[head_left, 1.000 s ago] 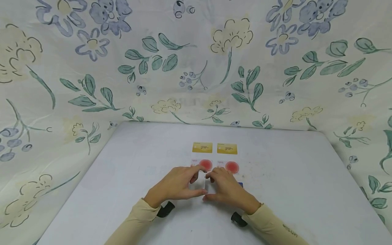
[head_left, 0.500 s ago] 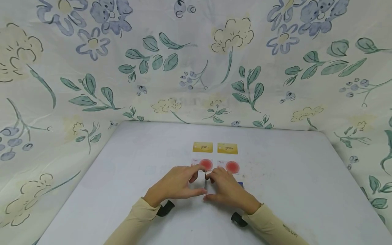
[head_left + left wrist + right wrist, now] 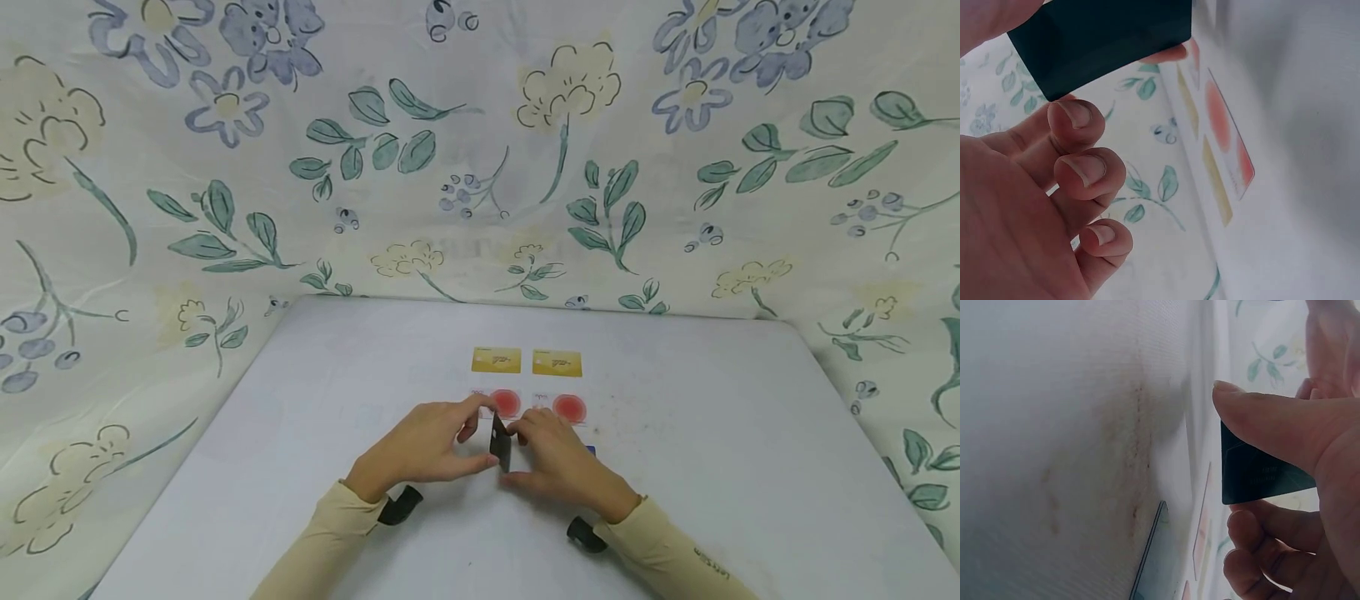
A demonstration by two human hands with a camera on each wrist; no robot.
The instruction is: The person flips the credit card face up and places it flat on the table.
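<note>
A dark, near-black card (image 3: 500, 446) stands on edge between my two hands in the head view. My left hand (image 3: 420, 443) pinches it between thumb and fingers; in the left wrist view the dark card's plain face (image 3: 1104, 47) fills the top. From the other side, my right hand (image 3: 558, 454) holds the card too, its thumb across the face with faint lettering (image 3: 1266, 472) in the right wrist view. Whether it is one card or several stacked together I cannot tell.
Beyond the hands lie two gold cards, left (image 3: 496, 361) and right (image 3: 557, 364). Nearer are two pale cards with red circles, left (image 3: 504, 403) and right (image 3: 569, 408). A blue card (image 3: 591, 451) is mostly hidden by my right hand. All lie on the white table (image 3: 712, 433).
The dark card, seen edge-on as a thin line before, has turned so its dark face shows. My left hand has shifted slightly left and up; the right hand has barely moved.
</note>
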